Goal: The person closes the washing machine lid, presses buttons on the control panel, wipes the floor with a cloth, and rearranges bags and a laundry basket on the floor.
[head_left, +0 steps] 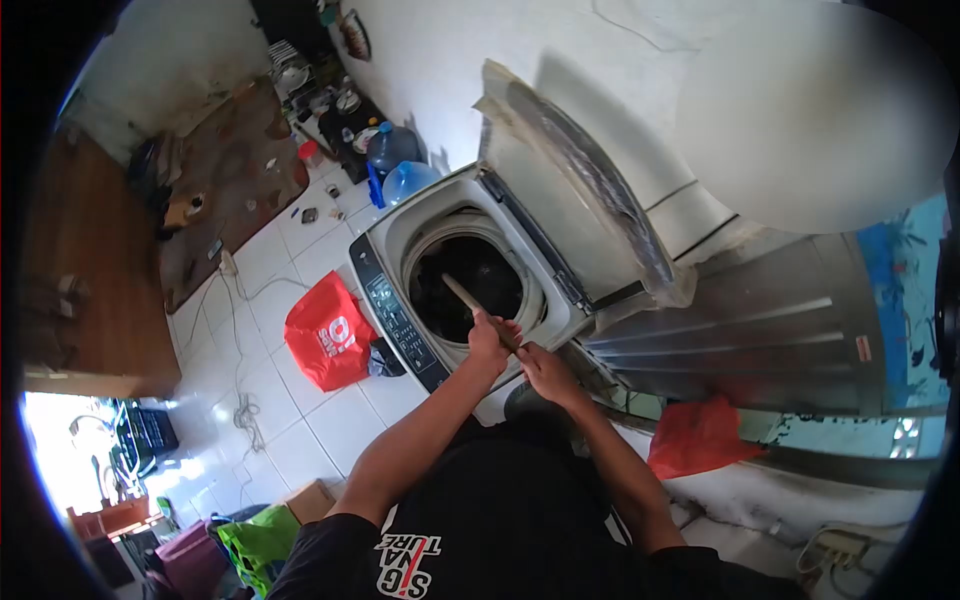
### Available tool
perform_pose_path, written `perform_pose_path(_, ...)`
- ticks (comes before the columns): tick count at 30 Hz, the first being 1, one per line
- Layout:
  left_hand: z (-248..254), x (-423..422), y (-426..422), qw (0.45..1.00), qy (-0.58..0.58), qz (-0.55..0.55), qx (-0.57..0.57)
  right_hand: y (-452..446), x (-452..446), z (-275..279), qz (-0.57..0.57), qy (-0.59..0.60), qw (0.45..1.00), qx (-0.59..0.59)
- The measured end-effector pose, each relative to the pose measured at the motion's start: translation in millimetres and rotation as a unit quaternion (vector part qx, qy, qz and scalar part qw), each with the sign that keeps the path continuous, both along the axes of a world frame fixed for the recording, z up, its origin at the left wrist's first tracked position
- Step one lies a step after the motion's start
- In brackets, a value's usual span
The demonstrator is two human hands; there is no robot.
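Note:
A brown stick [462,294], which looks wooden, slants down into the open drum [440,310] of a top-loading washing machine [362,262]. My left hand [490,337] is wrapped round the stick over the drum's near rim. Behind it, my right hand [544,370] is closed on the stick's upper end. The drum is dark inside, and I cannot make out what it holds. The machine's lid [570,170] stands raised against the wall. A panel of buttons [395,318] runs along the machine's left side.
Left of the machine, a red plastic bag [325,335] lies on white tiles. Blue water jugs [408,182] stand behind it. Cables [245,420] trail over the floor. A metal panel [740,330] and another red bag [700,435] are on the right.

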State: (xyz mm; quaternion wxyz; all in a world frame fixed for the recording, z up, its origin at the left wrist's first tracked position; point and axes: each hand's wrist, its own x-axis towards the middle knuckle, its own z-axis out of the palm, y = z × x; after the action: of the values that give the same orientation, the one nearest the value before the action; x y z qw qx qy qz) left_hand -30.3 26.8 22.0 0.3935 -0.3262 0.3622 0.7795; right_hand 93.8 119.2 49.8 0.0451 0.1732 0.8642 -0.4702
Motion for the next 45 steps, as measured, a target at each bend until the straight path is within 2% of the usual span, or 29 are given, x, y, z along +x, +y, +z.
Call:
perform_pose_path(1, -1, 1, -1, 1.0, -0.005, 0.01, 0.001, 2, -4, 0, -0.005, -0.043, 0.995, -0.094)
perform_pose_path(2, -1, 1, 2, 0.999, -0.002, -0.002, 0.037, 5, -5, 2, 0.004, -0.048, 0.995, -0.091)
perform_pose_path(4, 14, -5, -3, 0.993, 0.003, -0.048, 0.111, 10, -7, 6, -0.015, 0.017, 1.0, -0.016)
perform_pose_path(5, 26, -11, -8, 0.993, 0.006, -0.037, 0.113, 16, -11, 8, -0.023, 0.053, 0.998, 0.019)
perform_pose_path(7, 42, -16, -21, 0.977, 0.102, -0.185, 0.004, 33, -13, 17, -0.021, 0.038, 0.998, 0.05)
perform_pose_path(11, 36, -21, -92, 0.948, 0.204, -0.231, 0.077, 56, -16, 27, -0.035, 0.042, 0.995, 0.079)
perform_pose_path(13, 53, -13, -124, 0.948, 0.22, -0.224, 0.054, 69, -17, 23, -0.023, 0.044, 0.996, 0.07)
perform_pose_path(17, 51, 9, -169, 0.961, 0.226, -0.16, -0.013, 87, -17, 26, 0.004, 0.065, 0.995, 0.073)
perform_pose_path(19, 51, 22, -176, 0.965, 0.223, -0.133, -0.039, 93, -18, 32, 0.002, 0.057, 0.997, 0.054)
perform_pose_path(21, 48, 27, -176, 0.972, 0.212, -0.045, -0.094, 100, -18, 29, 0.011, 0.07, 0.996, 0.045)
perform_pose_path(25, 45, 39, -169, 0.973, 0.214, 0.027, -0.084, 112, -19, 24, 0.025, 0.081, 0.995, 0.054)
perform_pose_path(29, 52, 57, -160, 0.975, 0.218, 0.002, -0.047, 120, -17, 17, 0.01, 0.099, 0.993, 0.064)
perform_pose_path(32, 50, 77, -166, 0.978, 0.198, -0.063, -0.03, 124, -13, 8, 0.023, 0.098, 0.993, 0.055)
perform_pose_path(38, 20, 108, -190, 0.984, 0.17, -0.038, -0.021, 123, -7, 8, 0.011, 0.105, 0.991, 0.08)
perform_pose_path(45, 26, 119, -202, 0.984, 0.175, -0.033, -0.008, 121, 2, 5, 0.009, 0.12, 0.99, 0.069)
